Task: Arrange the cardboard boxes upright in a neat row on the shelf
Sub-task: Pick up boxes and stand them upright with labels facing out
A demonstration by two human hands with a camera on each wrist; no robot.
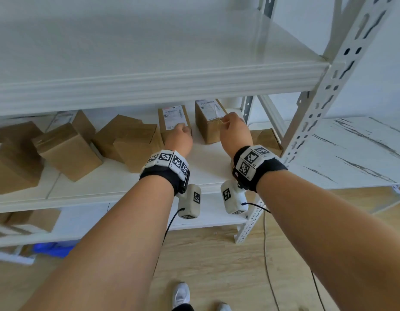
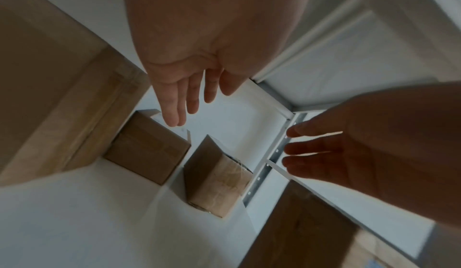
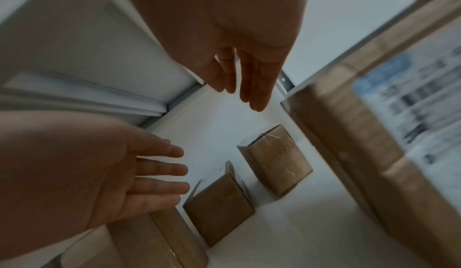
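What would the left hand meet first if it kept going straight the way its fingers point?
Probably the labelled box ahead: the left hand, fingers straight, seems to reach toward its top. Whether they already touch is unclear.

Bright, even daylight in the head view, edges bowed; both wrist views dim, backlit, motion-blurred at the margins.

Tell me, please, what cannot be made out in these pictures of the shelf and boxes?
- Head view: left standing box's label, print too small to read.
- Head view: far-left box, cut off by the frame edge.
- Head view: small box, partly hidden behind the right wristband.
- Right wrist view: near box's label, blurred.
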